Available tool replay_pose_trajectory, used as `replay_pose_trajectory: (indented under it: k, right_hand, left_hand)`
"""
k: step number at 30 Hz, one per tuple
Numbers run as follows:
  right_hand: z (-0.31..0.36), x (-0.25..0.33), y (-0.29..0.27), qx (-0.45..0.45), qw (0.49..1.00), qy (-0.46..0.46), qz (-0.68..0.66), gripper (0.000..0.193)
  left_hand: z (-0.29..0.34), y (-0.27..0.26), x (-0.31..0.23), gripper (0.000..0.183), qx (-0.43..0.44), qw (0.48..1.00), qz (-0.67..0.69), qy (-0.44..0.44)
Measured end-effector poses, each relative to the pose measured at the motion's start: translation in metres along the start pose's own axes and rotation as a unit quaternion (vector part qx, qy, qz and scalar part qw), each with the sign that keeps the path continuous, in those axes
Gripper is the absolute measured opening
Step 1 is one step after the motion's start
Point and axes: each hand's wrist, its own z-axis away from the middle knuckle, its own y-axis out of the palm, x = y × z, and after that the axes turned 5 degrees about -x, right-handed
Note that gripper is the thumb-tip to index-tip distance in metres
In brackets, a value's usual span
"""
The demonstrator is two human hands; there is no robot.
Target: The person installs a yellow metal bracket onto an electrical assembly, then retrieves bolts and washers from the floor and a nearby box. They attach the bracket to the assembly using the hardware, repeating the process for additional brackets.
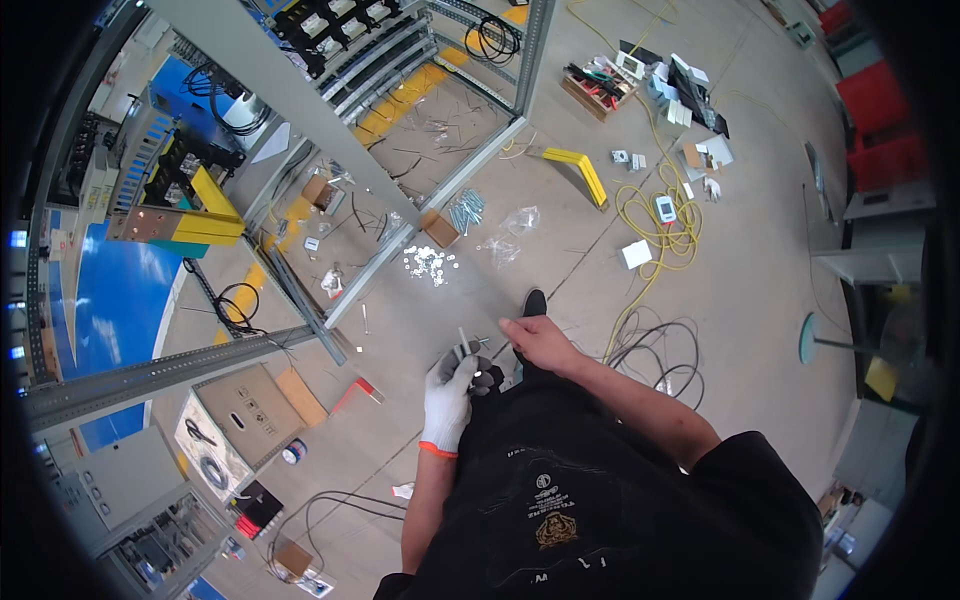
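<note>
My left hand [449, 400] wears a white work glove with grey-coated fingers and an orange cuff. Its fingers are curled around several metal bolts; the shank of one bolt [463, 340] sticks up past the fingertips. To its right, my right hand [541, 343] is bare and closed, thumb against the curled fingers. Whether anything small is pinched in it is hidden. Ahead on the floor lie a scatter of pale washers [430, 264], a pile of long bolts [466, 212] and a small open cardboard box [438, 229] against the frame's bottom rail.
A steel cabinet frame [450, 195] stands ahead and left, with yellow-wrapped bars [205, 215] in it. A yellow angled bar [575, 168], a coiled yellow cable [680, 235] and black cables [655, 355] lie to the right. A large carton [250, 415] stands at left.
</note>
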Motion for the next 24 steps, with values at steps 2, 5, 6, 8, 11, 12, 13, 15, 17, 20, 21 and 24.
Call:
replay_pose_trajectory:
  k: [2, 5, 6, 8, 11, 12, 13, 15, 17, 20, 21, 24]
  right_hand:
    - [-0.016, 0.021, -0.018, 0.006, 0.998, -0.063, 0.025, 0.052]
    - [-0.050, 0.041, -0.035, 0.002, 0.995, -0.098, 0.025, 0.054]
    - [-0.060, 0.051, -0.038, -0.007, 0.996, -0.089, 0.018, 0.054]
    - [-0.080, 0.075, -0.051, 0.007, 1.000, 0.021, -0.022, 0.048]
    - [-0.113, 0.093, -0.078, 0.075, 0.983, 0.093, -0.137, 0.038]
    - [-0.114, 0.113, -0.081, 0.049, 0.987, 0.084, -0.125, 0.030]
    - [-0.122, 0.119, -0.085, 0.042, 0.987, 0.087, -0.126, 0.031]
    - [-0.142, 0.128, -0.098, 0.032, 0.987, 0.090, -0.129, 0.033]
    - [-0.167, 0.127, -0.111, 0.031, 0.990, 0.088, -0.107, 0.034]
    - [-0.215, 0.115, -0.129, 0.058, 0.993, 0.090, -0.051, 0.039]
    - [-0.235, 0.105, -0.133, 0.073, 0.993, 0.090, -0.033, 0.041]
    - [-0.313, 0.052, -0.132, 0.107, 0.984, 0.076, 0.122, 0.042]
  left_hand:
    - [-0.008, 0.031, -0.015, 0.032, 0.021, 0.999, -0.034, 0.032]
    - [-0.033, 0.053, -0.024, 0.031, -0.013, 0.997, -0.062, 0.046]
    - [-0.038, 0.062, -0.032, 0.030, -0.052, 0.996, -0.055, 0.039]
    - [-0.057, 0.061, -0.038, 0.031, -0.083, 0.995, -0.037, 0.052]
    - [-0.094, 0.050, -0.048, 0.030, -0.115, 0.990, -0.015, 0.084]
    - [-0.110, 0.044, -0.047, 0.029, -0.128, 0.987, -0.005, 0.095]
    - [-0.126, 0.035, -0.039, 0.029, -0.164, 0.982, -0.023, 0.085]
    - [-0.164, 0.011, -0.018, 0.029, -0.237, 0.968, -0.058, 0.061]
    - [-0.191, -0.012, 0.018, 0.030, -0.335, 0.936, -0.087, 0.059]
    - [-0.232, -0.047, 0.087, 0.030, -0.451, 0.878, -0.156, 0.030]
    - [-0.247, -0.063, 0.121, 0.030, -0.473, 0.863, -0.178, 0.014]
    - [-0.292, -0.088, 0.189, 0.030, -0.514, 0.852, -0.072, -0.071]
